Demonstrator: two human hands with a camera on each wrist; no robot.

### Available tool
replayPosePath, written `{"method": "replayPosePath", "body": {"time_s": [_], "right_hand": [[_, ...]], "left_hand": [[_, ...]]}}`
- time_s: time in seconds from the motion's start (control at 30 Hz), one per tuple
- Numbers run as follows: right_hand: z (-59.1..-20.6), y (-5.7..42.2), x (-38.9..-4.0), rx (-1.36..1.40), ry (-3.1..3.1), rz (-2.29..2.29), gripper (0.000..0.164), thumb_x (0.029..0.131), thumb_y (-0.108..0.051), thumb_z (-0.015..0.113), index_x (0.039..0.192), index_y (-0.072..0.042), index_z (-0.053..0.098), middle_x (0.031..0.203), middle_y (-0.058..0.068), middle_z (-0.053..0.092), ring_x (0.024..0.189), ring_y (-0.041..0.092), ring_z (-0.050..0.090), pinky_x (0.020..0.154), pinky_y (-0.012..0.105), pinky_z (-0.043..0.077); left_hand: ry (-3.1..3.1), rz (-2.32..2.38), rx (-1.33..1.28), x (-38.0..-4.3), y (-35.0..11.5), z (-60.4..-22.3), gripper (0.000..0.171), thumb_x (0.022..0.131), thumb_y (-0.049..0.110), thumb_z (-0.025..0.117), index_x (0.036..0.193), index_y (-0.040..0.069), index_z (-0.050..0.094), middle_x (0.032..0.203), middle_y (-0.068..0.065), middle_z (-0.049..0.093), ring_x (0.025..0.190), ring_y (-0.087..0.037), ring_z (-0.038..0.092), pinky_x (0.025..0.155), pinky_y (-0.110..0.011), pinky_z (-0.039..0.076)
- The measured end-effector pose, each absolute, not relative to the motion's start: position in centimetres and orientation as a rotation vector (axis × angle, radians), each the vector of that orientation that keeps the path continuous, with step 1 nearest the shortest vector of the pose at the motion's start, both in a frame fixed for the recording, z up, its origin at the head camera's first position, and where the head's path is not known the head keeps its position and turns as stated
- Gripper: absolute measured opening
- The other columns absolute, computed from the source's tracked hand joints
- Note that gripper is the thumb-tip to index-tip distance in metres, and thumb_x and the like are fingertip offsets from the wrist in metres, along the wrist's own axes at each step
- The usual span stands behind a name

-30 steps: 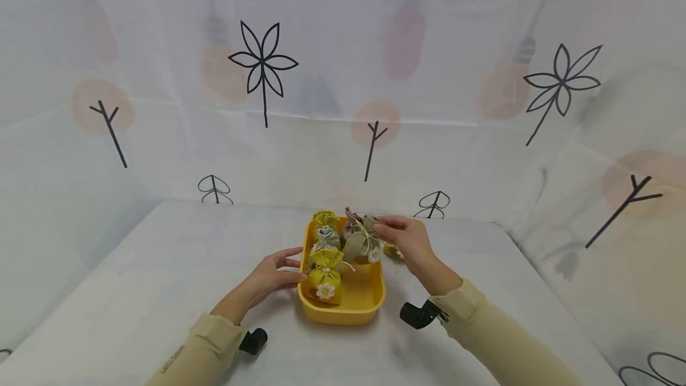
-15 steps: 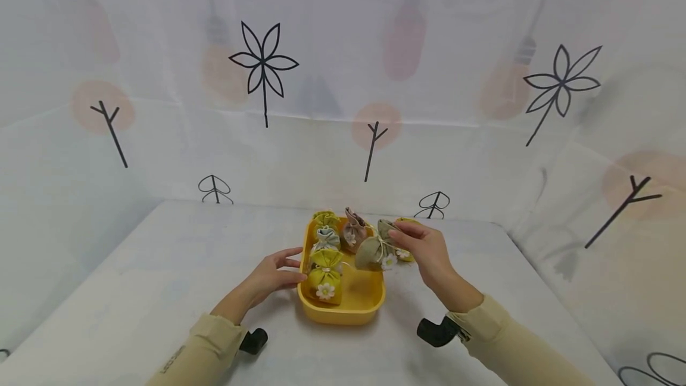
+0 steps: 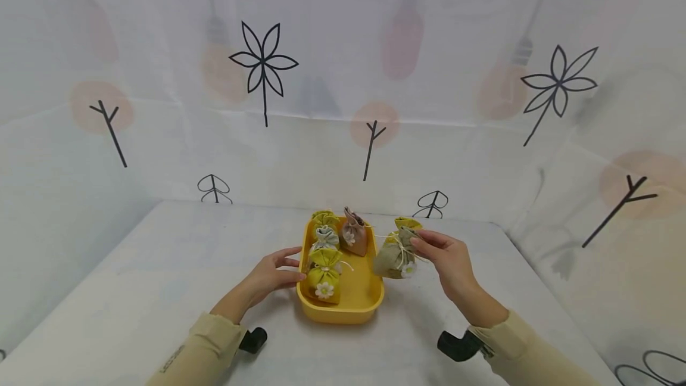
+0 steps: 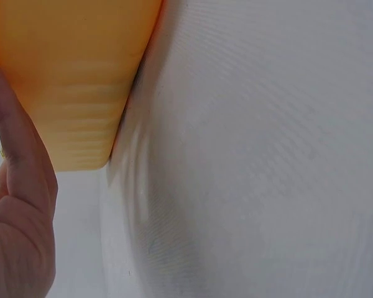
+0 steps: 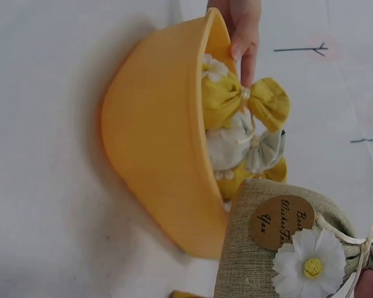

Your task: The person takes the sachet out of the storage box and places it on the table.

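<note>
Drawing the grey-green linen drawstring pouch [image 3: 389, 261] off to the right, I have its gathered neck pinched between the thumb and fingers of my right hand [image 3: 449, 261], closed down to the thickness of the cloth. A second ago it was over the yellow tray [image 3: 340, 317], against the pinkish-brown pouch [image 3: 356, 242]; now it is past the rim on my right hand's side, in front of the outer yellow pouch [image 3: 407, 223] and hiding most of it. I judge the lift out to be done and the pouch not yet let go; whether its lower edge touches the counter [image 3: 214, 243], I cannot tell

My left hand [image 3: 267, 279] has stayed where it was, spread and fairly straight-fingered against the tray's outer wall, holding no pouch. I take that as steadying the tray

Between my hands, four pouches show in the tray: the near yellow pouch [image 3: 331, 273] close to my left hand, the pale blue-grey pouch [image 3: 326, 237] just behind it, the far yellow pouch [image 3: 324, 218] further off, and the pinkish-brown one uncovered at the far end towards my right hand, standing apart from the linen one I hold
</note>
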State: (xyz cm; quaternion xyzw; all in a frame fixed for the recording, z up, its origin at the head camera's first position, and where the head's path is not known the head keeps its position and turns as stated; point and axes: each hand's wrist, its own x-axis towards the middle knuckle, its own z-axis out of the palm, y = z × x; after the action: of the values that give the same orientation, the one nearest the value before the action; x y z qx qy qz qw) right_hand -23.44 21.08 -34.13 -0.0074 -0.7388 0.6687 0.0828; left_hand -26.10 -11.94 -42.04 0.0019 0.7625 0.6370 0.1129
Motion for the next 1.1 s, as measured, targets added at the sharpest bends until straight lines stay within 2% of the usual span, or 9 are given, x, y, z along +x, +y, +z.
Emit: {"method": "replayPosePath", "body": {"time_s": [0.2, 0.33, 0.53, 0.6, 0.7, 0.87, 1.1], "right_hand": [[-34.6, 22.7, -23.1, -0.031, -2.167, 2.005, 0.047, 0.085, -0.011, 0.069, 0.121, 0.014, 0.052, 0.087, -0.009, 0.066, 0.080, 0.004, 0.064, 0.078, 0.021, 0.052], [-34.9, 23.7, -23.2, -0.065, -2.138, 2.011, 0.042, 0.085, -0.007, 0.068, 0.120, 0.013, 0.054, 0.085, -0.010, 0.066, 0.078, 0.004, 0.064, 0.078, 0.021, 0.052], [-36.4, 25.8, -24.4, -0.003, -2.115, 1.973, 0.045, 0.083, -0.015, 0.072, 0.117, 0.011, 0.058, 0.089, -0.006, 0.066, 0.080, 0.005, 0.064, 0.076, 0.019, 0.052], [-38.2, 27.0, -25.7, 0.087, -2.023, 2.037, 0.038, 0.080, -0.013, 0.074, 0.111, 0.007, 0.064, 0.089, -0.001, 0.067, 0.079, 0.008, 0.065, 0.073, 0.020, 0.053], [-38.7, 27.6, -26.3, 0.085, -2.018, 2.038, 0.035, 0.080, -0.014, 0.075, 0.109, 0.004, 0.066, 0.090, 0.000, 0.067, 0.080, 0.008, 0.065, 0.073, 0.020, 0.053], [-37.1, 26.7, -25.4, -0.110, -2.105, 1.937, 0.043, 0.085, -0.013, 0.069, 0.117, 0.012, 0.057, 0.084, -0.010, 0.065, 0.078, 0.001, 0.062, 0.075, 0.017, 0.051], [-37.0, 27.0, -26.0, -0.225, -2.088, 1.948, 0.033, 0.087, -0.006, 0.065, 0.116, 0.007, 0.058, 0.076, -0.016, 0.063, 0.076, 0.000, 0.062, 0.074, 0.016, 0.051]], "left_hand": [[2.244, 1.854, 0.002, -26.2, -11.9, -42.2, 0.074, 0.074, 0.017, 0.080, 0.139, 0.014, 0.044, 0.117, -0.014, 0.054, 0.092, -0.022, 0.060, 0.078, -0.033, 0.054], [2.240, 1.850, -0.001, -26.2, -11.9, -42.3, 0.074, 0.075, 0.017, 0.079, 0.139, 0.014, 0.044, 0.118, -0.014, 0.054, 0.093, -0.022, 0.060, 0.078, -0.033, 0.054], [2.238, 1.853, 0.001, -26.3, -11.8, -42.3, 0.076, 0.073, 0.020, 0.080, 0.139, 0.014, 0.044, 0.118, -0.014, 0.053, 0.094, -0.023, 0.059, 0.079, -0.033, 0.054], [2.239, 1.854, -0.001, -26.3, -11.8, -42.2, 0.076, 0.073, 0.020, 0.081, 0.139, 0.014, 0.044, 0.118, -0.014, 0.053, 0.095, -0.023, 0.060, 0.079, -0.033, 0.054], [2.242, 1.857, -0.012, -26.3, -11.8, -42.2, 0.076, 0.072, 0.020, 0.081, 0.139, 0.014, 0.044, 0.118, -0.014, 0.054, 0.094, -0.023, 0.060, 0.078, -0.033, 0.054], [2.240, 1.858, -0.021, -26.3, -11.9, -42.2, 0.076, 0.072, 0.020, 0.081, 0.139, 0.014, 0.044, 0.117, -0.014, 0.054, 0.094, -0.022, 0.060, 0.079, -0.033, 0.054], [2.227, 1.872, -0.004, -26.4, -12.0, -42.2, 0.075, 0.073, 0.019, 0.080, 0.139, 0.015, 0.044, 0.117, -0.013, 0.053, 0.095, -0.023, 0.059, 0.079, -0.033, 0.054]]}}
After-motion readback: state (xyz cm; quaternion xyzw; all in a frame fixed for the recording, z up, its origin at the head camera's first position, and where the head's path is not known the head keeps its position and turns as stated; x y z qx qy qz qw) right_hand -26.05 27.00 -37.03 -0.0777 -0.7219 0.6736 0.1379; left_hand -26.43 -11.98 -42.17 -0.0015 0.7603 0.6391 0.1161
